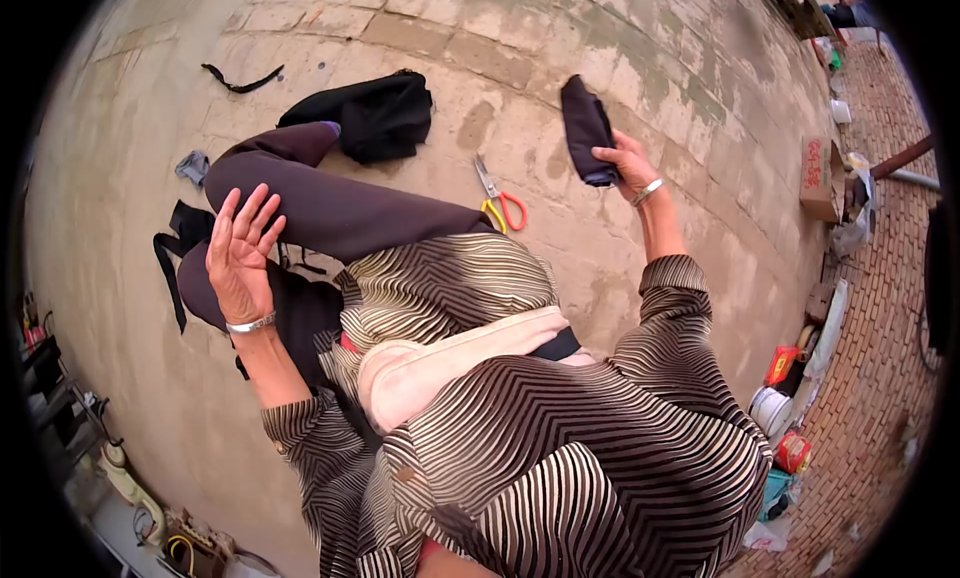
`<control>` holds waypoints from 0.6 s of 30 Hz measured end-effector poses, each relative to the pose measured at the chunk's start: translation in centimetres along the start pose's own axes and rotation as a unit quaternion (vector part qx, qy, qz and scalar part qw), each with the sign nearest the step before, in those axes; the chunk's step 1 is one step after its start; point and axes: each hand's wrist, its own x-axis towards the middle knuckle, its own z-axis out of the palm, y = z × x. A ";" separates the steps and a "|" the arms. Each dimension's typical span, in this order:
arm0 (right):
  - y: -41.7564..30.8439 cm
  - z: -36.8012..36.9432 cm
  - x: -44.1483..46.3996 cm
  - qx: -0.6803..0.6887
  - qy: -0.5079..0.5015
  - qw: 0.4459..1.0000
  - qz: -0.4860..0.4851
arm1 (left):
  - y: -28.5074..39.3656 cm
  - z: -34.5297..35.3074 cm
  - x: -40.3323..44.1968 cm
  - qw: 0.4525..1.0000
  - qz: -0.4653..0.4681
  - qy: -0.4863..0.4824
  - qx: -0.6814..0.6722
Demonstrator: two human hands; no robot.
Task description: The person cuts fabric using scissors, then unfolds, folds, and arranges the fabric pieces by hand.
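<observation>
My right hand (628,164) is closed on a dark folded cloth (586,130), held out over the paved ground. The thumb lies on top of the cloth, and the fingers beneath it are partly hidden. My left hand (243,253) is raised beside my knees, palm showing and fingers outstretched, holding nothing. Scissors (497,194) with one red and one yellow handle lie slightly open on the ground, between my leg and the right hand. Beyond my knee is a crumpled black cloth (372,116).
A thin black strip (243,84) and a small grey-blue scrap (192,166) lie on the ground. Black fabric (180,240) is left of my knees. At right, a cardboard box (822,180) stands near bricks (890,308). A sewing machine-like object (130,486) is at lower left.
</observation>
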 end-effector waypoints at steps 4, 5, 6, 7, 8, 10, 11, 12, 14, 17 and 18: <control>5.6 -8.5 0.1 -0.004 0.148 0.986 0.076 | 0.2 -2.6 -0.9 0.999 -0.034 -0.013 -0.028; 7.6 -9.7 0.1 0.009 0.171 0.981 0.092 | 0.2 -3.1 -1.0 0.998 -0.042 -0.001 -0.045; 8.9 -9.8 0.0 -0.007 0.200 0.973 0.116 | 0.2 -3.6 -1.0 0.997 -0.047 0.012 -0.063; 10.2 -9.8 -0.4 -0.023 0.228 0.963 0.140 | 0.1 -4.0 -1.1 0.997 -0.049 0.015 -0.059; 11.6 -9.7 -0.9 0.004 0.196 0.969 0.151 | 0.0 -4.5 -1.2 0.996 -0.052 0.036 -0.061; 17.8 -11.6 0.4 0.011 0.196 0.964 0.181 | -0.1 -5.2 -1.3 0.993 -0.056 0.065 -0.076; 19.8 -11.7 0.5 0.010 0.210 0.959 0.187 | -0.3 -5.7 -1.3 0.993 -0.054 0.069 -0.073; 21.7 -11.4 0.4 0.016 0.230 0.954 0.191 | -0.6 -6.5 -1.2 0.992 -0.056 0.088 -0.072; 26.7 -11.5 0.3 0.069 0.254 0.945 0.196 | -1.1 -7.1 -1.2 0.986 -0.062 0.143 -0.066; 32.8 -11.6 -0.4 0.117 0.251 0.934 0.226 | -2.3 -8.8 -1.3 0.981 -0.070 0.166 -0.077; 34.2 -11.2 -0.2 0.081 0.273 0.925 0.253 | -2.6 -8.9 -1.5 0.980 -0.065 0.175 -0.068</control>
